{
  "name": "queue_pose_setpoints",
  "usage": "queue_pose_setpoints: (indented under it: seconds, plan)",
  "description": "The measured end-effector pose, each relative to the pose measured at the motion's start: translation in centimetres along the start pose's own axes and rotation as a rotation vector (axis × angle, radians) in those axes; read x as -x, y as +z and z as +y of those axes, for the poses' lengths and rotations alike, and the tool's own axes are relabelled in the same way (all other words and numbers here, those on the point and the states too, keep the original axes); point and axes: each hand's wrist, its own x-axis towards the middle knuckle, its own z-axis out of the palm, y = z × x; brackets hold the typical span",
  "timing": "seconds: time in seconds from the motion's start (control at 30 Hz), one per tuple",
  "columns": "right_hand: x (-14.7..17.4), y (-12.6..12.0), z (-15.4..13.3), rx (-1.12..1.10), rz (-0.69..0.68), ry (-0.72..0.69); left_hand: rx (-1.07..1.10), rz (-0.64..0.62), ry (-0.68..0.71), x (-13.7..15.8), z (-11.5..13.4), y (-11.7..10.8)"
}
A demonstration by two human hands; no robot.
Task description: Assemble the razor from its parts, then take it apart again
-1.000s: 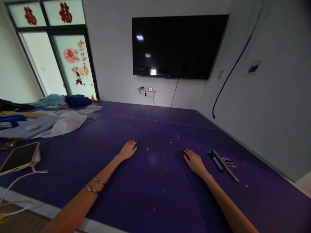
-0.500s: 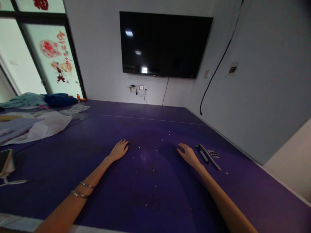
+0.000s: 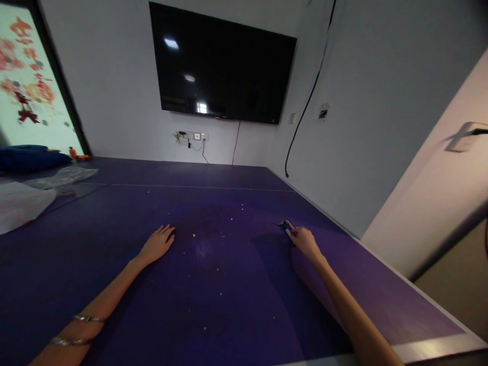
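On the left part of the purple tabletop [image 3: 236, 274], my left hand [image 3: 156, 245] lies flat with its fingers stretched out and nothing in it. Two bracelets [image 3: 82, 328] circle that forearm. Further right, the fingers of my right hand [image 3: 306, 241] are closed around a small T-headed tool [image 3: 285, 227], perhaps a razor or a peeler. Its dark head points away to the left, close to the tabletop. A slim grey stick lay beside this tool earlier; my hand covers most of that spot, so I cannot tell if I hold both.
Small white specks [image 3: 231, 219] dot the tabletop. Clear plastic wrapping [image 3: 63, 177], a white sheet [image 3: 23, 203] and dark blue cloth [image 3: 32, 157] lie at the left. A television [image 3: 224, 63] hangs on the wall ahead, and a black cable [image 3: 305, 109] dangles at the right.
My right hand has moved onto the tools beside it and closed on the T-headed one. The view has turned right. My left hand still lies flat on the tabletop.
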Motion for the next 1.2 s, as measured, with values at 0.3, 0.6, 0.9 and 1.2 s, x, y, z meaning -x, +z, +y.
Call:
queue_pose_setpoints:
  seconds: [0.3, 0.6, 0.9, 1.2]
  plan:
    - [0.1, 0.4, -0.4, -0.022, -0.049, 0.034, 0.008, -0.001, 0.029, 0.0, -0.1, -0.1]
    - [0.5, 0.5, -0.6, -0.062, -0.040, 0.072, 0.055, 0.023, -0.020, 0.1, 0.4, -0.9]
    - [1.3, 0.3, -2.3, -0.163, 0.009, 0.046, 0.445, 0.238, 0.042, -1.7, 10.0, -5.6]
    - [3.4, -0.7, -9.9, -0.232, 0.203, -0.235, 0.960, -0.178, -0.003, -3.9, 23.3, -4.9]
